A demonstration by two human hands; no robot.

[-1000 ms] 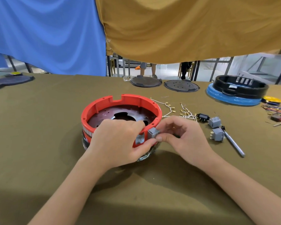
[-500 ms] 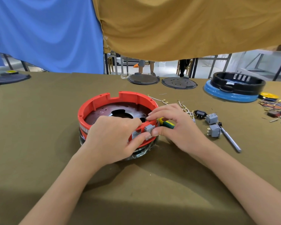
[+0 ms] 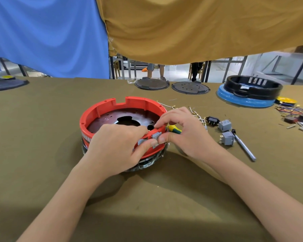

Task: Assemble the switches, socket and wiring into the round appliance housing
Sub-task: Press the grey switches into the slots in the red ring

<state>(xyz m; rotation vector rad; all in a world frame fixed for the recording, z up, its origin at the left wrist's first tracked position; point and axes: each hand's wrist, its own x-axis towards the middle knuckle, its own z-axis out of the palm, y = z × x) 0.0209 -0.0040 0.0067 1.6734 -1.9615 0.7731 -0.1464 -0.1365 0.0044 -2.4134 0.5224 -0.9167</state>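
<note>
Olive-covered table under everything. Red round housing near the middle, resting on a dark, foil-wrapped base. Black ring on a blue disc far right at the back; two dark round plates along the far edge. Left hand curled over the near rim of the housing, thumb pressing a grey switch set in the near wall. Right hand pinching that same switch, thumb outside, fingers hooked over the rim. Grey-shafted screwdriver lying right of the hands. Two loose grey switches beside it, a black socket just left of them, white wires close by
</note>
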